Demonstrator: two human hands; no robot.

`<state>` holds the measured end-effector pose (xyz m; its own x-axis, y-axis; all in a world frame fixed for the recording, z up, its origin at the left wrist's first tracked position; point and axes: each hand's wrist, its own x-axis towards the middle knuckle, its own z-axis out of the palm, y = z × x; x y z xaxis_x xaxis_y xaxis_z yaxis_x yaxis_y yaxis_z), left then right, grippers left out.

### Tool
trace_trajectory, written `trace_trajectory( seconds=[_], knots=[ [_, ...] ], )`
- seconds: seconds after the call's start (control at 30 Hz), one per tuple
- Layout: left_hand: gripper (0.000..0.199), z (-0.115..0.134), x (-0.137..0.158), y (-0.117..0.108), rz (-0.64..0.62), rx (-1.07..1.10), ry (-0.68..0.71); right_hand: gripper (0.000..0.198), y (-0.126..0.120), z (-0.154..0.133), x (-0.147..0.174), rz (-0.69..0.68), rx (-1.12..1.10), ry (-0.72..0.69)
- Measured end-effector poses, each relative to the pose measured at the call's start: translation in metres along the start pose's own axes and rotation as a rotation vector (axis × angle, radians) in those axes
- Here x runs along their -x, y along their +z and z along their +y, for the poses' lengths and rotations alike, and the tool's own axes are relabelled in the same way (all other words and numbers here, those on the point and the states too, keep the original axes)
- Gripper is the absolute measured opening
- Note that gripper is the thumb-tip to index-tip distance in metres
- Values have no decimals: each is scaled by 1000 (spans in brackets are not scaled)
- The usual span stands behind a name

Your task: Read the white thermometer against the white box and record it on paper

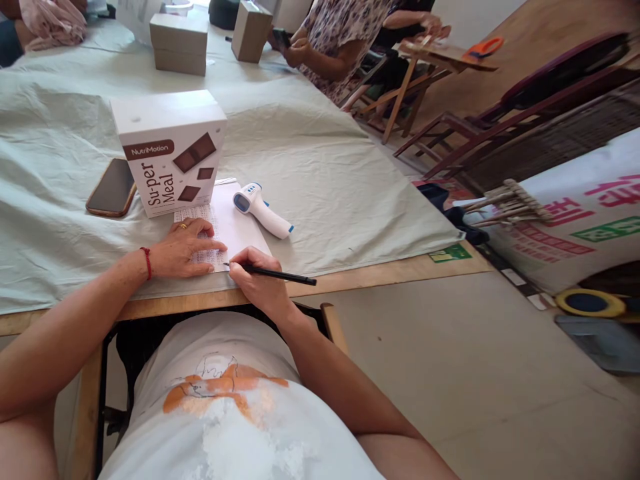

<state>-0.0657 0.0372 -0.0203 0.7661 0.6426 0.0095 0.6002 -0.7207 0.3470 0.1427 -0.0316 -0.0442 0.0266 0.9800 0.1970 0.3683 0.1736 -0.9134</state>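
My right hand [260,280] is closed round a black pen [285,274], its tip at the lower edge of a white sheet of paper [240,230]. Flat on a printed sheet [205,257] covered in small characters lies my left hand [185,250], fingers spread. This printed sheet is beside or on the white paper; I cannot tell which. A white NutriMotion box [170,153] stands upright just beyond my left hand. To the right of the paper rests a white and blue infrared thermometer [263,210]. Left of the box lies a phone [113,188], screen up.
A pale green cloth [340,193] covers the table, with a wooden edge [400,270] in front. Two cardboard boxes [179,45] [250,32] stand at the back. Another person [330,53] holds a phone there. Chairs [500,107] and a printed sack [575,213] are right.
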Motion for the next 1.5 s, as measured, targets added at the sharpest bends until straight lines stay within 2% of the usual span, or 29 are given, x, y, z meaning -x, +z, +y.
trace_trajectory(
  seconds=[0.67, 0.87, 1.03, 1.17, 1.3, 1.4, 1.5],
  knots=[
    [45, 0, 0, 0, 10, -12, -5, 8, 0, 1, 1, -14, 5, 1],
    [46, 0, 0, -1, -9, -6, -9, 11, -1, 1, 1, 65, -20, -9],
    [44, -1, 2, 1, 33, -19, 6, 14, -1, 2, 1, 106, -59, -20],
    [43, -2, 4, 2, 54, -42, 8, 19, -10, -4, -10, -7, 13, -142],
    [40, -2, 5, 2, 65, -52, 11, 20, -29, -9, -32, -201, 355, -328],
    [41, -3, 5, 1, 67, -48, 24, 23, -41, -3, -50, -335, 554, -347],
    [42, -4, 5, 1, 45, -43, 15, 27, -46, 7, -66, -363, 647, -335]
  ],
)
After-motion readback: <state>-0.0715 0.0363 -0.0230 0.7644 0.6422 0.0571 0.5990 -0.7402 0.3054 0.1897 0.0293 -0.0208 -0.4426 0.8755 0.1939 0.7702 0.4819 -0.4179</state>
